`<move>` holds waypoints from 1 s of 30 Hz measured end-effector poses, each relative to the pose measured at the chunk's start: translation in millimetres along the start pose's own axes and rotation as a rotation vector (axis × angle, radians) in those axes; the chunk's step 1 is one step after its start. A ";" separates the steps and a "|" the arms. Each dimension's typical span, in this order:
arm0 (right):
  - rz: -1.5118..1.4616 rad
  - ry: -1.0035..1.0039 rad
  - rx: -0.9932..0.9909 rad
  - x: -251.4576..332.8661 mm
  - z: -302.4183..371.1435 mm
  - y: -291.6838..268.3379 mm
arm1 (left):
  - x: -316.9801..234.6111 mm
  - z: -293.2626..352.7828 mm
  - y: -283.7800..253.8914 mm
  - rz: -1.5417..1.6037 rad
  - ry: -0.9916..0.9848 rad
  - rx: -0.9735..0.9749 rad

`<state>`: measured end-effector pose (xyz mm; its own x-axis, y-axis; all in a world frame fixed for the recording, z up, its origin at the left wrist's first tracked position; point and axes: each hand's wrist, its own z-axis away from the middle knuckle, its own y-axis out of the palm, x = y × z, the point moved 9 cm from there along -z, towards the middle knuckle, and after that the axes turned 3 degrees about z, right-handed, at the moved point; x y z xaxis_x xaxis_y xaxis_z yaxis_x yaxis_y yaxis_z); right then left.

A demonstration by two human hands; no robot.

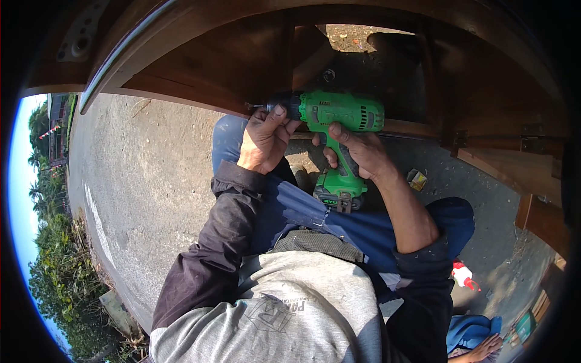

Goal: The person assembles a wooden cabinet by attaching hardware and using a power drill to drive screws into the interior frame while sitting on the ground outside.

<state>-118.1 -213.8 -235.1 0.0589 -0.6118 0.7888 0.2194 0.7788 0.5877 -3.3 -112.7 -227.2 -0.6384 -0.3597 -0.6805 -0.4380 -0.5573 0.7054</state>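
Note:
A green cordless drill (339, 115) points left, its tip against the lower rail of a dark brown wooden furniture frame (200, 66). My right hand (357, 151) grips the drill's handle, above the green battery pack (340, 192). My left hand (266, 136) holds the black chuck at the drill's front, fingers pinched near the bit. Both forearms come up from below, over my blue trousers (290, 209).
Grey concrete ground (145, 181) lies to the left. A metal hinge (532, 138) sits on the frame's right side. A small yellow box (416, 179) and a white bottle with a red cap (463, 275) lie on the ground. Another person's hand (484, 349) shows at the bottom right.

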 end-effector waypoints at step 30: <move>0.431 0.057 -0.050 63.9 -1.2 20.7 | -6.2 -2.2 3.3 0.151 0.018 0.065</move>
<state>-108.6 -236.9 -172.7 0.2084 -0.2404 0.9480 0.2099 0.9577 0.1967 0.6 -114.0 -221.0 -0.6888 -0.4499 -0.5684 -0.3777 -0.4465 0.8111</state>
